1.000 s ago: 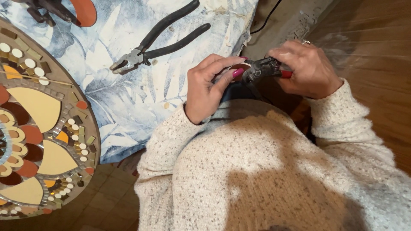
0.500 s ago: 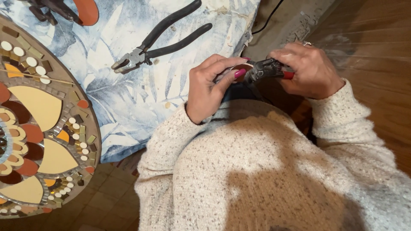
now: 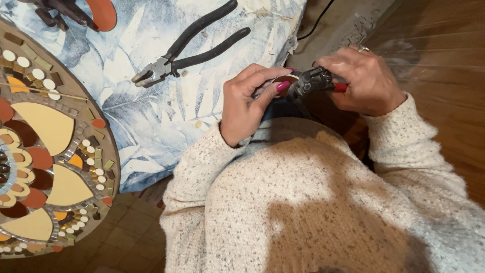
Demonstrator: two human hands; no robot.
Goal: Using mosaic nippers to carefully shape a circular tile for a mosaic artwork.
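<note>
My left hand (image 3: 250,103) pinches a small pale tile piece (image 3: 289,77) between thumb and fingers, right at the jaws of a dark nipper tool with red handles (image 3: 316,82). My right hand (image 3: 359,78) grips that nipper's handles; a ring shows on one finger. The two hands meet above my lap, just off the edge of the blue leaf-patterned cloth (image 3: 151,108). The tile piece is mostly hidden by my fingers.
Black-handled pliers (image 3: 189,48) lie on the cloth. A round mosaic panel (image 3: 45,146) with cream, orange and brown pieces fills the left. More tools and an orange piece (image 3: 103,11) sit at the top left. A black cable (image 3: 316,23) runs over the wooden floor (image 3: 444,60).
Both hands stay together on the tile piece and nipper, with only a slight shift; nothing else has moved.
</note>
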